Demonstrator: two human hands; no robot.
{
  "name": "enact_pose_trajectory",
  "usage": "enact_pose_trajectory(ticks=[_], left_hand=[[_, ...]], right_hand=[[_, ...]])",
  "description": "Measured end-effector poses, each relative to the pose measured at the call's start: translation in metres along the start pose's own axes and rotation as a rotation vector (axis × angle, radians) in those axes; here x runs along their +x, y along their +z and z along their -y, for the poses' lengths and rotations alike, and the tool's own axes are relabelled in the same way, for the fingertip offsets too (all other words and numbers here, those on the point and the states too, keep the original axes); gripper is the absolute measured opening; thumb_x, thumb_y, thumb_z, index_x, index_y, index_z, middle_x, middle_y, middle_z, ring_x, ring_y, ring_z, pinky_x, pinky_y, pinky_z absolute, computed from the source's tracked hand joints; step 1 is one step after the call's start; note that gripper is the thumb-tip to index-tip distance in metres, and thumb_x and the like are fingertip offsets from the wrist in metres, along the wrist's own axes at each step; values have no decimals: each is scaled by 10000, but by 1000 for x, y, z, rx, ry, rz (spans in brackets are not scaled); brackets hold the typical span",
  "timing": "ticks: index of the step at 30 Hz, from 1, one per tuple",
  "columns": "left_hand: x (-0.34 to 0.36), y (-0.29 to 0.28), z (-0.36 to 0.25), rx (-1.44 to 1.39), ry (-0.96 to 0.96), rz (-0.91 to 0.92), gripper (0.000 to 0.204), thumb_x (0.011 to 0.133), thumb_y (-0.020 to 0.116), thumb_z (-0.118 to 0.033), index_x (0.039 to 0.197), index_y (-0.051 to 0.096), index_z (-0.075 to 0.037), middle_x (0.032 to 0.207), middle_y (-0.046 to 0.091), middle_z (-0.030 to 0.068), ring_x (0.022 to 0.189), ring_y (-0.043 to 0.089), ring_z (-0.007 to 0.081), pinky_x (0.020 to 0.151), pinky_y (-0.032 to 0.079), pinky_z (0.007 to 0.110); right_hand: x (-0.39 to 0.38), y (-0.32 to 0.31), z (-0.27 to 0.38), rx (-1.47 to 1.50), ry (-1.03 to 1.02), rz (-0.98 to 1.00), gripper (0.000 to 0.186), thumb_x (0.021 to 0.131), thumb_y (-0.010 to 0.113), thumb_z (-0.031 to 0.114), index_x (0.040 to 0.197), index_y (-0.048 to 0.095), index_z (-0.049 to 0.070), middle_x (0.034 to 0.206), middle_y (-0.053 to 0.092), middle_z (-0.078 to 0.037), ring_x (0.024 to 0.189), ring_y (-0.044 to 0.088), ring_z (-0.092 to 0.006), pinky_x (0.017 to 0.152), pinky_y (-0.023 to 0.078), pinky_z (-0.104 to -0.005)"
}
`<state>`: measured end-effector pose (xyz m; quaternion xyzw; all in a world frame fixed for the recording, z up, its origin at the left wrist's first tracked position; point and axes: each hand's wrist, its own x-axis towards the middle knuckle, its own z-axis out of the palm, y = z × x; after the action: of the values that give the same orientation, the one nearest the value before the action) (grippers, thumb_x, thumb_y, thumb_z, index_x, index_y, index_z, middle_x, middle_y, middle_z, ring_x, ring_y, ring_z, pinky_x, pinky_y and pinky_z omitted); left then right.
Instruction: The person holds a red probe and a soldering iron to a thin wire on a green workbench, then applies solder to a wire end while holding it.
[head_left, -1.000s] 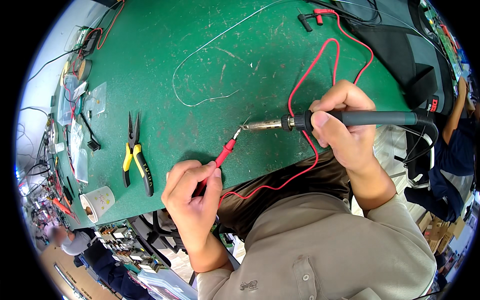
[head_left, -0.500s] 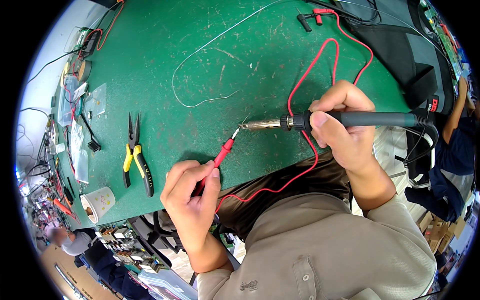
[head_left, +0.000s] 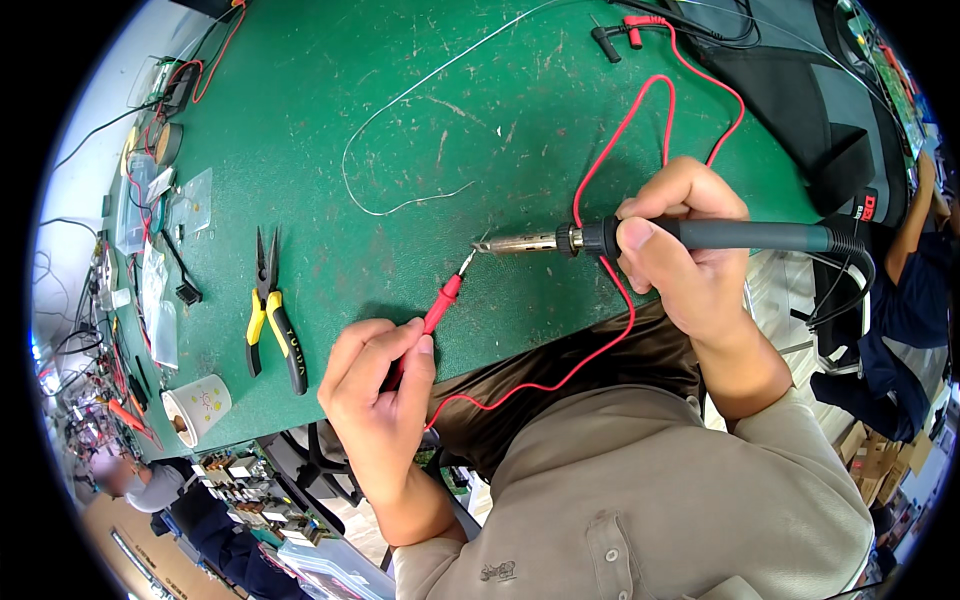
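The left hand (head_left: 372, 372) is pinched tight on a red probe (head_left: 443, 300). The right hand (head_left: 690, 250) is closed around a soldering iron (head_left: 760, 236). The 2 tools are tip to tip over the green table (head_left: 300, 130), but I cannot tell if they touch. Yellow and black pliers (head_left: 281, 325) lie off to the left.

Yellow-black pliers (head_left: 266, 284), white cup (head_left: 205, 406)
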<state>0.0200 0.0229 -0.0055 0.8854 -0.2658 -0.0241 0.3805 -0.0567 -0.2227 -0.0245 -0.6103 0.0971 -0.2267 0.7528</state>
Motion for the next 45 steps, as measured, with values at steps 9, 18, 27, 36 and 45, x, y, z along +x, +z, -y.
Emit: enact_pose_trajectory(ticks=[9, 18, 27, 36, 45], left_hand=[[2, -2, 2, 45, 47, 16, 150, 762, 710, 25, 911, 693, 19, 820, 598, 97, 659, 554, 183, 571, 436, 281], [0, 0, 10, 204, 195, -2, 161, 795, 689, 15, 956, 683, 15, 833, 574, 100, 683, 555, 221, 601, 453, 309], [-2, 2, 8, 320, 248, 2, 183, 816, 658, 34, 999, 668, 23, 868, 588, 119, 758, 597, 255, 675, 488, 322], [-2, 3, 7, 350, 267, -4, 210, 807, 662, 38, 1016, 662, 25, 883, 591, 125, 770, 598, 268, 678, 491, 333], [-2, 3, 9, 267, 232, -24, 143, 811, 672, 18, 954, 673, 18, 847, 597, 119, 725, 590, 246, 645, 481, 314]], right_hand=[[1, 1, -1, -35, -8, 54, 140, 831, 652, -34, 790, 529, 20, 639, 558, 6, 527, 465, -16, 440, 321, -198], [1, 2, 1, -13, 27, 11, 138, 836, 663, -12, 794, 536, 21, 629, 551, 14, 533, 455, -10, 445, 316, -198], [2, 5, 0, -81, 12, 37, 132, 829, 688, 9, 804, 559, 22, 656, 551, 20, 558, 440, -7, 467, 309, -198], [2, 7, -1, -66, -9, 30, 135, 833, 690, 15, 805, 559, 20, 637, 551, 22, 541, 436, -6, 455, 308, -195], [1, 5, 1, 16, 38, -14, 140, 841, 679, 4, 807, 544, 18, 610, 551, 21, 513, 456, -4, 426, 310, -190]])
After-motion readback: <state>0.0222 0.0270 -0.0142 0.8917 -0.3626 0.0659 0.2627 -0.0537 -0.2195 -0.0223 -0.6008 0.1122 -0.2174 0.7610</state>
